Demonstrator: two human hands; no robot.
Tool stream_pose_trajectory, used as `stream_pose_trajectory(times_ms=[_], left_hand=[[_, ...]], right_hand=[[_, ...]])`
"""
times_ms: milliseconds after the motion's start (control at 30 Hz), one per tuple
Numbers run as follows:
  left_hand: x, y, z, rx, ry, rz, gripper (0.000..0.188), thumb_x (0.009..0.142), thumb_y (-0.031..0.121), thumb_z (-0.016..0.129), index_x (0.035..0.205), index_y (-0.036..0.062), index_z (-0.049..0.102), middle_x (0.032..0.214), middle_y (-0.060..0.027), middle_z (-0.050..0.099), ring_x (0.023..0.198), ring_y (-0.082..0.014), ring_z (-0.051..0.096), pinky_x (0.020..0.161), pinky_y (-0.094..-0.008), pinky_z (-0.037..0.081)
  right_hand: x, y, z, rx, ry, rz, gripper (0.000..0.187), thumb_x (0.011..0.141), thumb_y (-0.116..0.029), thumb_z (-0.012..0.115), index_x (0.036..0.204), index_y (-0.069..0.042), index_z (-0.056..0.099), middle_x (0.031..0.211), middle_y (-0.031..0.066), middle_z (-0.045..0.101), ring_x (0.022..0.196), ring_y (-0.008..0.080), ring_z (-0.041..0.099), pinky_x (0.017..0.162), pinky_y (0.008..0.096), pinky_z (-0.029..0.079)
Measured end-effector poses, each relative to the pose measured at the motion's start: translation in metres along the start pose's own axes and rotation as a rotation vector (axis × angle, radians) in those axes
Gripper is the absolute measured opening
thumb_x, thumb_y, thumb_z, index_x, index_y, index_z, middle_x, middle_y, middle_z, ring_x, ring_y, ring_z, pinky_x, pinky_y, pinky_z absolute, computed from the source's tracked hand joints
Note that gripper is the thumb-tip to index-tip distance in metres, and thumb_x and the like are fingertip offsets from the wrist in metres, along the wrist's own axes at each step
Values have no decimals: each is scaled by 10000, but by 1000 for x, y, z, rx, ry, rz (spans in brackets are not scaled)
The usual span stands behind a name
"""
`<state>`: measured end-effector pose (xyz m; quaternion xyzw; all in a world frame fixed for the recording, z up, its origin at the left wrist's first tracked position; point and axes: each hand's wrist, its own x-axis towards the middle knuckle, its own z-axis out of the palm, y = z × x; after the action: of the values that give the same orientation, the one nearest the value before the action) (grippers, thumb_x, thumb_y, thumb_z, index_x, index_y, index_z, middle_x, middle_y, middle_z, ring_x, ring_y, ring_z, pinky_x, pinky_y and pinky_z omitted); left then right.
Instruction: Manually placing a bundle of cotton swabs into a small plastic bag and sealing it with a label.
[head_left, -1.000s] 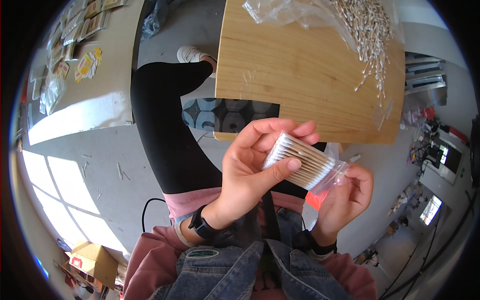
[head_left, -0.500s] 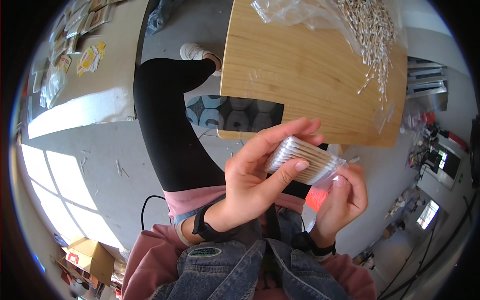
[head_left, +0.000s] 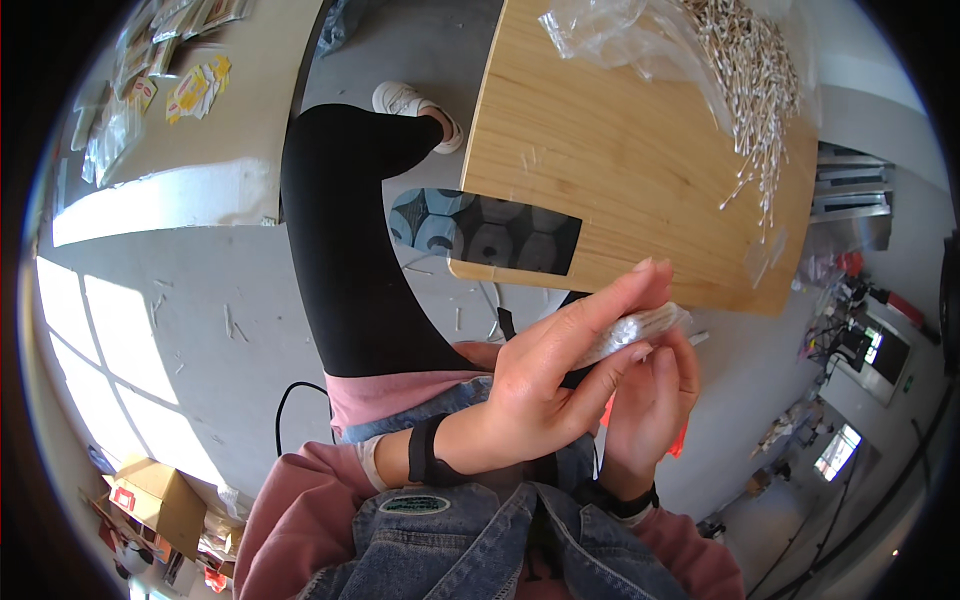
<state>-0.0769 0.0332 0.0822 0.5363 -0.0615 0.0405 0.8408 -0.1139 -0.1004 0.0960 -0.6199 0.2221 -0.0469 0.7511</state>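
A clear plastic pack of cotton swabs [head_left: 633, 332] is held in front of me, beside the near edge of the wooden table. It is turned almost edge-on, with its white tips toward my left palm. My left hand [head_left: 550, 375] closes on it, fingers over the top and thumb below. At its other end, the fingers of my right hand [head_left: 655, 395] grip the pack from below and from the right. Part of the pack is hidden between the hands.
Loose cotton swabs [head_left: 750, 70] lie heaped in and beside a clear plastic bag [head_left: 600, 40] on the wooden table [head_left: 580, 140]. On another table at left are yellow cards [head_left: 200, 88] and several packs. A cardboard box [head_left: 160, 500] stands lower left; swabs litter the floor.
The pack has tilted from showing its flat face to almost edge-on. My right hand has moved left and closer to my left hand. The view has shifted slightly.
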Motion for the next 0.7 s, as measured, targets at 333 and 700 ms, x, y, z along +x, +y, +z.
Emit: stream_pose_trajectory(times_ms=[333,700], left_hand=[[0,1,-1,110,-50,56,715,799,-185,510,1431,-61,199,1309,-264,496,1159,-326,559,943,-334,461],[0,0,-1,164,-49,45,780,719,-175,524,1428,-64,219,1282,-239,531,1095,-322,590,898,-325,478]], right_hand=[[5,1,8,126,-38,96,220,929,-59,476,1112,3,582,1135,113,600,1075,195,559,955,329,423],[7,3,17,164,32,207,182,930,-77,478,1080,-11,557,1107,114,591,1036,180,570,907,328,456]])
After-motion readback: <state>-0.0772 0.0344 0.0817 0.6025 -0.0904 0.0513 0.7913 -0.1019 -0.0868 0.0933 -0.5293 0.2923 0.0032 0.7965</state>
